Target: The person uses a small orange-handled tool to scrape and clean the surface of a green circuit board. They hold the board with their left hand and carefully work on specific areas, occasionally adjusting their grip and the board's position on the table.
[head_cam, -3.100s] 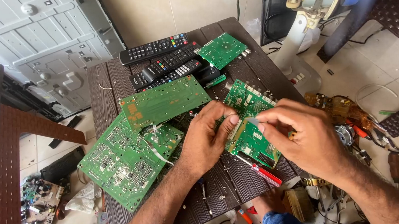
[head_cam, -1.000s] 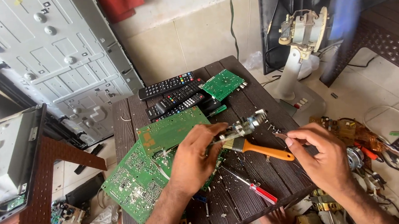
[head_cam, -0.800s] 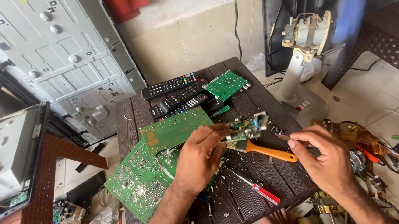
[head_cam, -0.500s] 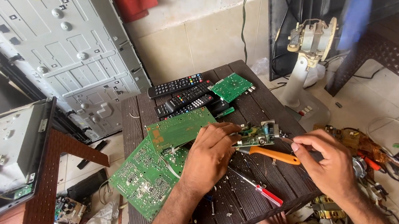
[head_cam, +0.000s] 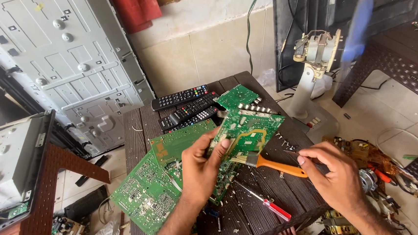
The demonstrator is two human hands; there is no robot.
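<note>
The left hand grips a green circuit board by its lower left edge, holding it tilted above the table. The right hand, off to the board's right, is closed around an orange-handled brush, whose bristles touch the board's lower edge. A red screwdriver lies on the table below, between the hands.

Fan blade blurred; brush bristles hidden

Bright, even daylight, no hard glare; soft shadows under the circuit board and left hand on the tabletop. Centre sharp. Fan blade at upper right smeared w/ motion blur. Wide-angle bend at edges, esp. left side.
</note>
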